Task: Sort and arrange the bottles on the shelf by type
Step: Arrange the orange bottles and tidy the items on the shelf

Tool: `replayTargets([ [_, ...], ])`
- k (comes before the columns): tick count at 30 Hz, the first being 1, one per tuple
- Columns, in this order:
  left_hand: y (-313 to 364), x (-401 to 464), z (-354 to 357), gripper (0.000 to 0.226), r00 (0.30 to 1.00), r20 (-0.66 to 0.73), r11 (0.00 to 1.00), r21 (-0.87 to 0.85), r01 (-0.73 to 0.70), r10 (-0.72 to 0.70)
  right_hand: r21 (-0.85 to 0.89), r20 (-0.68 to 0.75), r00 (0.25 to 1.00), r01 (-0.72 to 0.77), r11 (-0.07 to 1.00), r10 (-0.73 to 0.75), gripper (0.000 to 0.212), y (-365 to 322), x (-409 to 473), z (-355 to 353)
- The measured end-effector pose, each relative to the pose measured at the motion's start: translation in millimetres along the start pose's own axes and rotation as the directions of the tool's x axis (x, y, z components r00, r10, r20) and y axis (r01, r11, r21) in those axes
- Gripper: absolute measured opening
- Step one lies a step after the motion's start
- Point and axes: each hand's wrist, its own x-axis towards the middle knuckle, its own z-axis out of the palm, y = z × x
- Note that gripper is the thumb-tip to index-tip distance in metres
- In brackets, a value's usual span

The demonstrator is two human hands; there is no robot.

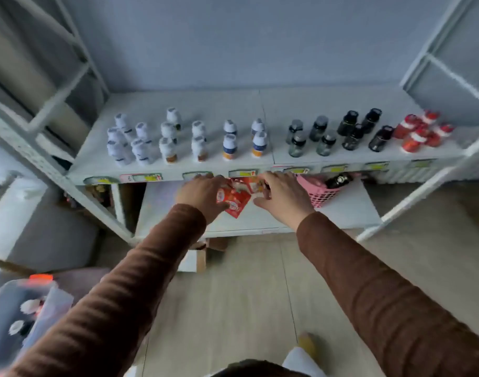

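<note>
While bottles [256, 140] stand sorted on the shelf [262, 104], red packets [234, 198] are held.
Both the left hand [203, 191] and right hand [283, 195] are closed on them; next, a spot must be picked, probably.

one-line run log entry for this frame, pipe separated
phase: handling red packets below shelf | left hand: on packets | right hand: on packets | bottles: grouped by type on shelf | pink basket: lower shelf, right of hands
</note>
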Motion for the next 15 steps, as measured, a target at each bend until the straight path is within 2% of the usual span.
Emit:
replayTargets([
  [3, 93, 49, 12, 0.05, 0.996, 0.009, 0.996, 0.018, -0.086, 0.086, -0.005, -0.063, 0.996, -0.064, 0.998, 0.063, 0.05, 91, -9, -37],
  [8, 234, 126, 35, 0.054, 0.983, 0.025, 0.983, -0.04, -0.181, 0.182, -0.03, -0.069, 0.988, -0.14, 0.99, 0.138, 0.053, 229, -12, -93],
  [11, 299, 166, 46, 0.056, 0.979, 0.022, 0.977, -0.064, -0.202, 0.204, -0.006, -0.062, 0.981, -0.184, 0.983, 0.183, 0.055, 296, -4, -119],
  [15, 354, 216, 55, 0.056, 0.967, 0.019, 0.966, -0.052, -0.253, 0.254, 0.012, -0.075, 0.975, -0.208, 0.978, 0.209, 0.053, 366, 19, -141],
])
